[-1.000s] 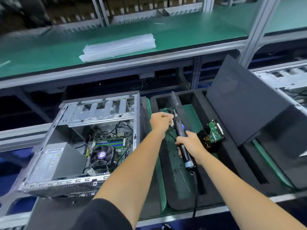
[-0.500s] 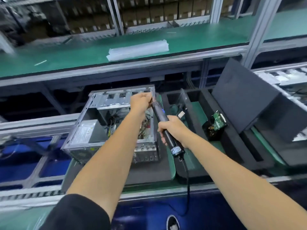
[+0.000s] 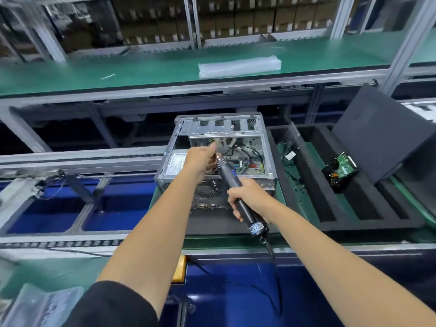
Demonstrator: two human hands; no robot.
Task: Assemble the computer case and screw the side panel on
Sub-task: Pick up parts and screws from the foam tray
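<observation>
An open grey computer case (image 3: pixel 266 147) lies on its side on a dark foam pad, its motherboard and cables showing. My right hand (image 3: pixel 247 197) grips a black corded electric screwdriver (image 3: pixel 230 178), whose tip points up and left over the case. My left hand (image 3: pixel 200 159) holds its fingertips pinched together right at the screwdriver's bit; whatever small thing they pinch is hidden. A dark side panel (image 3: pixel 377 133) leans upright at the far right.
To the right of the case, a black foam tray (image 3: pixel 354 208) with long slots holds a hard drive (image 3: pixel 342 168) and a cable bundle (image 3: pixel 289 156). On the green upper shelf (image 3: pixel 141 67) lies a stack of clear plastic (image 3: pixel 239 66). Blue conveyor bays sit left.
Both hands and the screwdriver moved left from over the foam tray to above the open case. The view has pulled back and now shows the floor below the bench.
</observation>
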